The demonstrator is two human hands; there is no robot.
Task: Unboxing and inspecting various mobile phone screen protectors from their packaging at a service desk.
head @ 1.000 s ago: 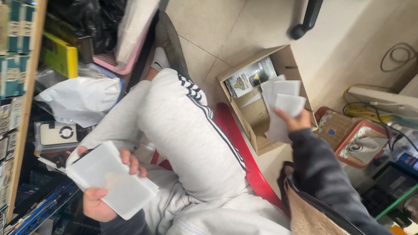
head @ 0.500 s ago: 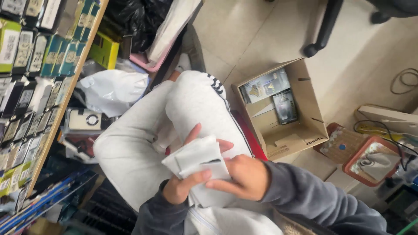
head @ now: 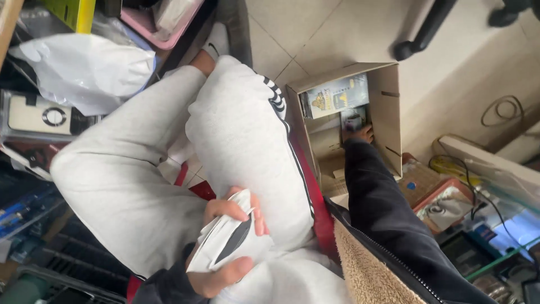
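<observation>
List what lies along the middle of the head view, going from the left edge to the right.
Phone case in clear packaging → grey-trousered knee → open cardboard box, with the right hand reaching into it → coiled cable on the floor.

We find the scene lit by even, diffuse daylight, brightest on the pale floor tiles (head: 337,28) at upper centre. We note soft shadow inside the cardboard box (head: 388,112) and dim, murky corners at lower left. The white plastic bag (head: 84,67) nears overexposure. Slight motion blur softens the edges; the fleece jacket lining (head: 371,270) reads unfocused.
</observation>
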